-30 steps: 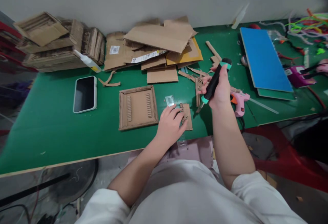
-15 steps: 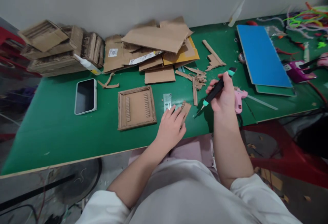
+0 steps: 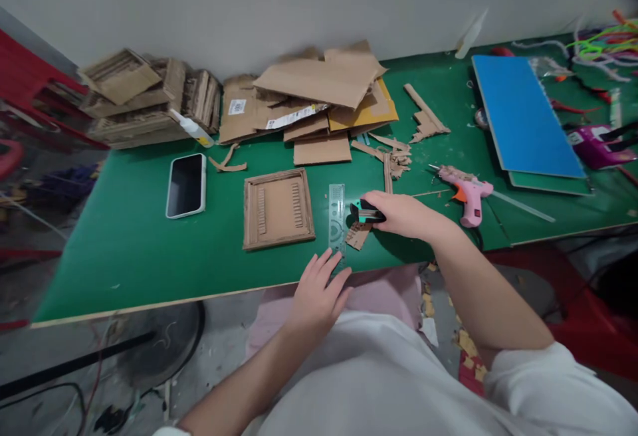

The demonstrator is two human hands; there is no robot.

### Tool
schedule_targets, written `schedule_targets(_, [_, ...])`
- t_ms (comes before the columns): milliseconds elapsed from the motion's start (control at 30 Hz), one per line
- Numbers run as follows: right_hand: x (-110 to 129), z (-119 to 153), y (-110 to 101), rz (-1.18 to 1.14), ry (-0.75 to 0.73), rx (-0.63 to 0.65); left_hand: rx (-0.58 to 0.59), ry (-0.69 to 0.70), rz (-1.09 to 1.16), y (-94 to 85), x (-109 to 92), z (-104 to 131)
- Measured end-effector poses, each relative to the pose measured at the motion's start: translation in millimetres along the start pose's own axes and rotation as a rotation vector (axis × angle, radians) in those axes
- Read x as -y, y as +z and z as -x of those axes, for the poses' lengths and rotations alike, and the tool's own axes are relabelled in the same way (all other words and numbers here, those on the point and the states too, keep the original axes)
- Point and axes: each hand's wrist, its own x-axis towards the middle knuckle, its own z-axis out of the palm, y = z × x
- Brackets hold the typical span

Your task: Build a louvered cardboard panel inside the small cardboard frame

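Note:
My right hand (image 3: 399, 215) is closed around a black and teal utility knife (image 3: 367, 211), just above a small corrugated cardboard piece (image 3: 357, 236). To the left of that piece a clear ruler (image 3: 336, 213) lies on the green table (image 3: 134, 256). My left hand (image 3: 321, 286) is at the table's front edge, fingers spread, near the ruler's lower end and holding nothing. A square cardboard tray (image 3: 279, 210) with two ridged strips inside lies farther left.
A phone (image 3: 186, 185), a glue bottle (image 3: 192, 128) and stacked cardboard frames (image 3: 144, 97) are at left. Cardboard sheets (image 3: 319, 80) lie at the back. At right are a pink glue gun (image 3: 471, 197) and a blue board (image 3: 528, 113).
My right hand has moved left with the knife, over the small cardboard piece. My left hand has let go of that piece and drawn back toward the table edge, uncovering the ruler.

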Motion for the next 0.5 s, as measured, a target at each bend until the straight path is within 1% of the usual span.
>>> schedule_targets(100, [1.0, -0.6, 6.9, 0.152, 0.035, -0.02, -0.006, -0.005, -0.007, -0.2, 5.3, -6.4])
schedule_targets(233, [5.3, 8.8, 7.3, 0.253, 0.06, -0.044, -0.005, -0.016, -0.011, -1.2, 11.0, -16.0])
schedule_targets(367, [9.3, 20.5, 8.2, 0.271, 0.054, -0.06, 0.027, -0.017, -0.014, -1.4, 12.8, -20.8])
schedule_targets(500, [8.2, 30.1, 8.8, 0.253, 0.023, -0.026, 0.051, -0.059, -0.023, -0.9, 11.7, -25.9])
